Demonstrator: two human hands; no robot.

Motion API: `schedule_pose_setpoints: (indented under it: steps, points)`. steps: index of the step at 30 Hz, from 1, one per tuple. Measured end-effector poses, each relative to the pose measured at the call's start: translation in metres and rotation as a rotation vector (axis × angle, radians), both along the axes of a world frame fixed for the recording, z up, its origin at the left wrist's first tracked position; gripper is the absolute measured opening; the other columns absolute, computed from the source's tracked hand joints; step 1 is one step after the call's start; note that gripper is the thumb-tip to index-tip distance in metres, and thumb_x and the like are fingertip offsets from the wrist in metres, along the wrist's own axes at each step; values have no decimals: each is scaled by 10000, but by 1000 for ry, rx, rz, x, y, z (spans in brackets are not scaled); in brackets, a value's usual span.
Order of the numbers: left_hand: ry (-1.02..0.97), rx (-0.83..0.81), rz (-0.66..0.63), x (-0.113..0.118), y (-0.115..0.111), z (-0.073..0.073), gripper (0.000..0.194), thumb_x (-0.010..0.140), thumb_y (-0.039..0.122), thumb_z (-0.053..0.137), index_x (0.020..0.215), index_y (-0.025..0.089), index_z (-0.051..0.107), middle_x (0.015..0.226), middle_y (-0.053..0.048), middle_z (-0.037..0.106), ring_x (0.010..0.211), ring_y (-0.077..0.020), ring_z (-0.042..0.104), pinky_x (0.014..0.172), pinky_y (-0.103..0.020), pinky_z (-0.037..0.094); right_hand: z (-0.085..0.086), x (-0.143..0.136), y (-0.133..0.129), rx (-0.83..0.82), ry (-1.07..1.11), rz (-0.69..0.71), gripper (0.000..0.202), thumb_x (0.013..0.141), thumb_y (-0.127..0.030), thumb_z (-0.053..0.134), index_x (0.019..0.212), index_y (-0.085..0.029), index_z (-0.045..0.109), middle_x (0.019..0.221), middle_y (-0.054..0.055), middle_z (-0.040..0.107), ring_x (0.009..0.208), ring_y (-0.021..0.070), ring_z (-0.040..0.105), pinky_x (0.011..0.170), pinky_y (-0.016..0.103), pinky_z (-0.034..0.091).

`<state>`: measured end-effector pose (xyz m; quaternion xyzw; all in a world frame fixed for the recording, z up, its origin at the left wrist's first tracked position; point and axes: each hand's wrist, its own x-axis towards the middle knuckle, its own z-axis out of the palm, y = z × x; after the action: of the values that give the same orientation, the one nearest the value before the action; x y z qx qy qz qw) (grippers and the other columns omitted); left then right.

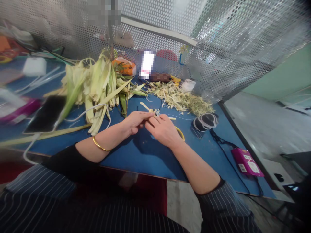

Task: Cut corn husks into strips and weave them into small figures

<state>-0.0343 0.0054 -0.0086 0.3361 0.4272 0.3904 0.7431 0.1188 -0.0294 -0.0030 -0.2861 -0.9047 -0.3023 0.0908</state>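
My left hand (134, 122) and my right hand (162, 127) meet above the blue table (150, 155), fingertips pinched close together. Between them is a narrow pale leaf strip (145, 106), one end sticking out past the left fingers. Something small, thin and greyish (157, 112) shows at the right fingertips; its kind is unclear. A yellow curved band (180, 133) shows from behind the right wrist, and whether that hand touches it is hidden. To the left lies a large bunch of pale green husk-like leaves (97, 84).
Shredded leaf scraps (179, 97) lie along the perforated metal screen (155, 38). At right are a black spool-like object with pale cord (205, 122) and a magenta power strip (247, 162). A dark phone (46, 113) with a white cable lies left; a lit screen (147, 64) stands behind.
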Motion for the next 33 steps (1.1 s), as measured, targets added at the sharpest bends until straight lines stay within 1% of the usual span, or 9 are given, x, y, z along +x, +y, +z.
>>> schedule_pose_setpoints:
  steps: [4, 9, 11, 16, 20, 22, 26, 30, 33]
  points:
    - [-30, 45, -20, 1, 0, 1, 121, 670, 200, 780, 676, 111, 698, 559, 15, 554, 431, -19, 383, 362, -173, 145, -1, 0, 1, -24, 65, -17, 299, 978, -130, 325, 926, -144, 619, 874, 82, 632, 801, 185, 512, 766, 343, 320]
    - [70, 178, 30, -1, -3, 7, 136, 720, 216, 743, 658, 108, 691, 561, 7, 565, 429, -21, 379, 367, -189, 165, -1, 0, 1, -78, 204, -37, 289, 972, -138, 350, 870, -135, 621, 845, 87, 640, 793, 185, 518, 769, 331, 342]
    - [111, 213, 53, -2, -3, 7, 160, 719, 255, 756, 686, 109, 698, 615, -15, 623, 429, -21, 402, 361, -191, 176, -2, -2, 0, -177, 237, 3, 268, 972, -183, 386, 828, -146, 610, 810, 72, 629, 766, 178, 516, 759, 324, 351]
    - [116, 204, 112, -4, 1, 4, 230, 693, 273, 785, 820, 96, 711, 798, -112, 725, 598, -103, 613, 359, -176, 211, -3, -9, -6, -488, 405, 95, 161, 930, -265, 526, 796, -181, 557, 805, 26, 633, 760, 153, 537, 748, 300, 374]
    - [114, 240, 118, -5, 2, 4, 280, 677, 286, 801, 878, 105, 731, 788, -101, 732, 552, -92, 587, 358, -180, 215, 2, -5, -9, -602, 549, 123, 134, 916, -297, 553, 827, -197, 547, 800, 16, 639, 757, 151, 559, 752, 295, 399]
    - [106, 245, 116, -6, 1, 8, 233, 679, 259, 798, 853, 116, 741, 785, -89, 733, 538, -85, 576, 372, -185, 247, 5, 1, -7, -507, 681, 73, 118, 914, -316, 555, 923, -201, 578, 855, 33, 656, 816, 165, 581, 788, 305, 414]
    - [110, 231, 33, -9, 1, 14, 193, 706, 284, 773, 812, 126, 738, 810, -93, 729, 596, -111, 630, 383, -182, 258, 5, 15, 5, -259, 835, -229, 223, 923, -372, 525, 1011, -190, 620, 999, 90, 672, 993, 217, 588, 871, 344, 399]
    - [119, 240, 5, -9, 1, 14, 338, 774, 459, 684, 758, 124, 719, 791, -111, 714, 558, -99, 604, 366, -193, 171, 1, 17, 11, -453, 722, -296, 233, 938, -378, 497, 851, -209, 632, 737, 6, 673, 698, 161, 582, 785, 304, 383]
    - [181, 334, 25, -8, 0, 10, 247, 725, 375, 743, 752, 131, 729, 713, -64, 689, 515, -67, 525, 417, -193, 268, -1, 12, 8, -485, 723, -327, 258, 944, -357, 481, 778, -208, 612, 642, -11, 634, 617, 146, 535, 724, 279, 364]
